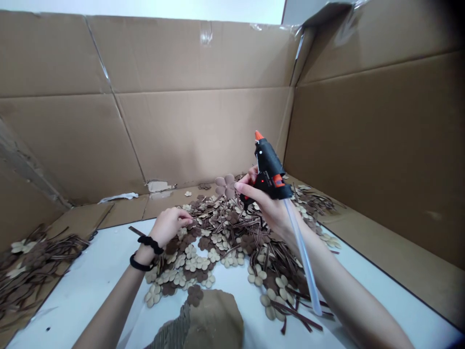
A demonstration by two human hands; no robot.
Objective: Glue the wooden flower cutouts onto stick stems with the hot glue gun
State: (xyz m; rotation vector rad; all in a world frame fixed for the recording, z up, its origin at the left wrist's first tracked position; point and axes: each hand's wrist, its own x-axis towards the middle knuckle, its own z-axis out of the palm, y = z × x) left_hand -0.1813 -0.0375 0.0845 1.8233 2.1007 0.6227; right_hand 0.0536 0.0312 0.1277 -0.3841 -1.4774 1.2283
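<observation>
My right hand (267, 201) is closed round a black and orange hot glue gun (269, 167), its orange nozzle pointing up and a long clear glue stick (303, 259) trailing from its rear. Between that hand's thumb and fingertips a brown four-petal flower piece (225, 186) is pinched. My left hand (170, 225), with black bands on the wrist, has its fingers drawn together at the left edge of a pile of brown and beige flower pieces (218, 237); what they hold, if anything, is hidden. A dark strip (135, 231) sticks out beside the left wrist.
Cardboard walls (203, 131) enclose the white work surface (105, 271). A torn cardboard piece (216, 320) lies at the front, with a brown flower at its upper edge. More strips and flowers (36, 266) lie at far left; striped strips (286, 257) lie under my right forearm.
</observation>
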